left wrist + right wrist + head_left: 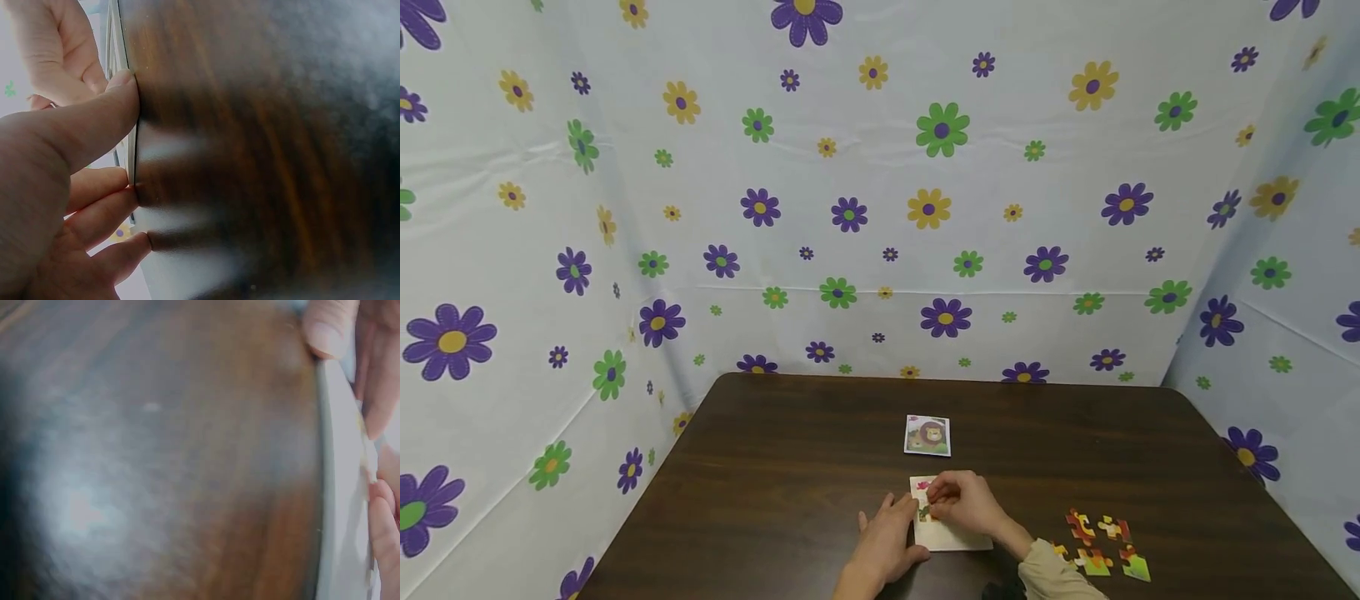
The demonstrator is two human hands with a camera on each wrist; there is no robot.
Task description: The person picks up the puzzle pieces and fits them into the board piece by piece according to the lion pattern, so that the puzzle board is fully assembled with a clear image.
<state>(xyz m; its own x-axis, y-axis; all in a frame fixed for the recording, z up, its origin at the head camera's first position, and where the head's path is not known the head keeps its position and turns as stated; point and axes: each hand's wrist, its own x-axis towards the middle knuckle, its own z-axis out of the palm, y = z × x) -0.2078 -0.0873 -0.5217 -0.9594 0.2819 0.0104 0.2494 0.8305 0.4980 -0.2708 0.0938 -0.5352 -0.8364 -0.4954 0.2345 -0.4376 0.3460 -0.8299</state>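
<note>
A pale square puzzle board [958,542] lies near the table's front, with a few colored pieces set in its left part. My left hand [883,540] rests at its left side, fingers fairly straight. In the left wrist view the thumb [122,94] and fingertips [119,181] touch the board's edge. Over the board, my right hand [970,504] has its thumb and fingers together, pinching a puzzle piece that they mostly hide. In the right wrist view, those right fingers [384,522] are at the board's face [347,487], across from the left thumb [328,337].
Several loose orange, yellow and green puzzle pieces [1093,560] lie to the right of the board, by the right sleeve [1052,575]. A square lion picture card [928,436] lies beyond the board on the dark wooden table [760,467]. Flower-patterned sheets [880,167] surround the table.
</note>
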